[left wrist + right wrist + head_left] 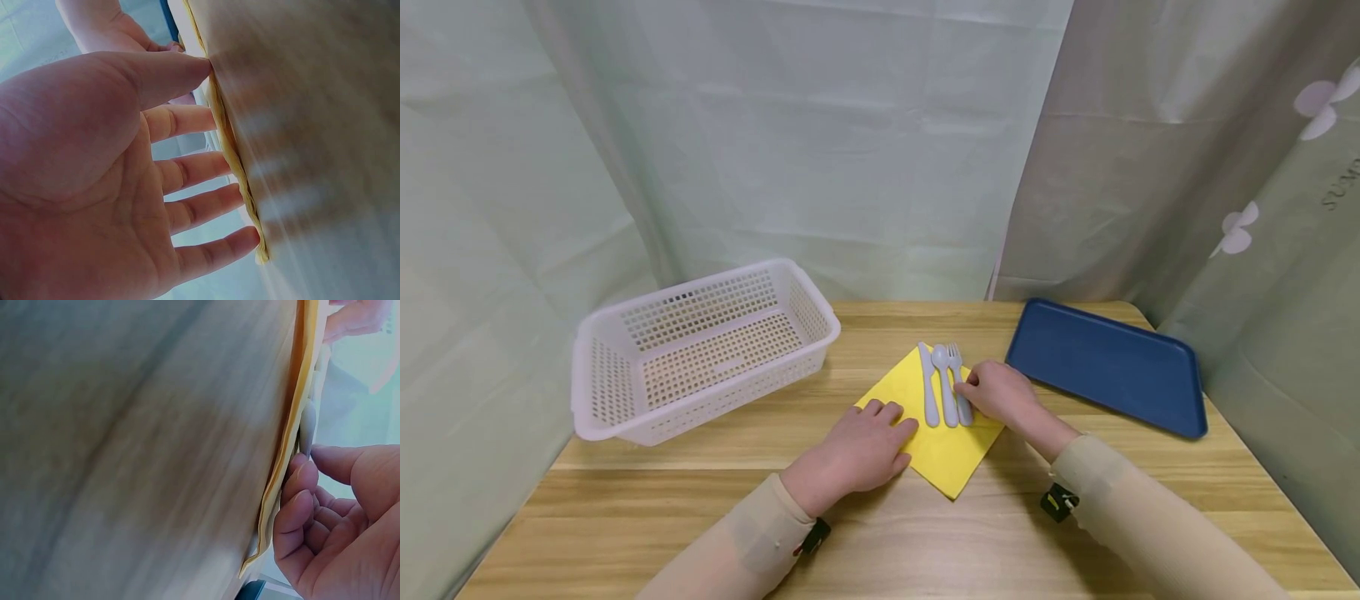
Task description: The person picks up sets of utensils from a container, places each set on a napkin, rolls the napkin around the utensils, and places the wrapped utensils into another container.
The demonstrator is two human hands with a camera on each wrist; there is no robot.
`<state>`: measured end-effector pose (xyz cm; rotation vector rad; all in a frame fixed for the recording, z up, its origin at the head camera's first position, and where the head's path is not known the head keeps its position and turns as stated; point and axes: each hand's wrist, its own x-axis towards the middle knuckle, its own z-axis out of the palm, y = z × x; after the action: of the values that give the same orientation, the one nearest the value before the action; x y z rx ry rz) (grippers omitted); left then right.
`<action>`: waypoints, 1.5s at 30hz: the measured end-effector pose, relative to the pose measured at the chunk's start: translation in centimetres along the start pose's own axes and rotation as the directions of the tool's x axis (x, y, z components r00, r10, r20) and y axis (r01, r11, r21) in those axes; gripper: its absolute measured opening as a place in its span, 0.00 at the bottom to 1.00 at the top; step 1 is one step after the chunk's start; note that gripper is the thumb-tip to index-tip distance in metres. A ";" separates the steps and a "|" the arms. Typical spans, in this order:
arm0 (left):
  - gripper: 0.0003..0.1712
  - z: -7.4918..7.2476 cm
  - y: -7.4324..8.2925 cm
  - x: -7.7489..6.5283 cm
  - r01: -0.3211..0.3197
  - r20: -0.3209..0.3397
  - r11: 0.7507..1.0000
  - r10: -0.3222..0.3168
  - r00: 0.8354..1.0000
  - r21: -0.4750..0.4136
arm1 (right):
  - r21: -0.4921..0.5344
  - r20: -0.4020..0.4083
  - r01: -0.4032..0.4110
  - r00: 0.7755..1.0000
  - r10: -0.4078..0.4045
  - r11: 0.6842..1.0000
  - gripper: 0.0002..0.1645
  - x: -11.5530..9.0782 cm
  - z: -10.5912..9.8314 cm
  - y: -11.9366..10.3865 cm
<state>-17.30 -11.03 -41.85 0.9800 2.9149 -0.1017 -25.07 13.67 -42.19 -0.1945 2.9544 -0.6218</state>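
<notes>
A folded yellow napkin (942, 457) lies with one corner toward me, and on it a grey knife (928, 387), spoon (945, 387) and fork (956, 367) are lined up side by side. My left hand (867, 446) rests on the napkin's left edge, fingers spread; in the left wrist view its fingertips touch the yellow layers. At the fork's handle, my right hand (1000, 390) pinches with thumb and index finger. The right wrist view shows the grey handle (307, 428) at those fingertips, the other fingers curled by the napkin's edge (284, 450).
A white perforated plastic basket (722, 404) stands at the back left of the wooden table (700, 500). At the back right lies a dark blue tray (1105, 362). Pale curtains (820, 150) hang behind the table and at both sides.
</notes>
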 end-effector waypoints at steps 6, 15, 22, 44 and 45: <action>0.24 0.0 0.1 -0.1 0.004 0.005 1.000 -0.004 1.000 -0.013 | -0.019 -0.008 0.001 1.000 -0.001 1.000 0.18 -0.2 -0.2 -0.1; 0.25 0.0 0.1 0.0 0.004 0.009 1.000 -0.004 1.000 0.002 | -0.021 -0.008 0.039 0.999 -0.039 0.999 0.17 -0.8 -0.5 0.3; 0.24 -0.3 0.2 0.1 -0.002 0.017 1.000 0.001 1.000 0.010 | -0.048 -0.015 0.074 0.997 -0.075 0.996 0.15 -1.4 -0.9 0.5; 0.27 0.0 -0.1 0.0 -0.063 -0.096 0.995 0.071 0.993 0.081 | -0.211 -0.133 0.375 0.904 -0.406 0.903 0.15 -4.2 -0.9 2.3; 0.26 0.0 -0.1 0.0 -0.072 -0.109 0.994 0.080 0.991 0.080 | -0.217 -0.139 0.405 0.888 -0.439 0.888 0.15 -4.4 -1.0 2.5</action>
<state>-17.33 -11.08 -41.87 1.1433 2.9900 -0.1590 -21.10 16.95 -41.95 -0.8671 3.1669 -0.4256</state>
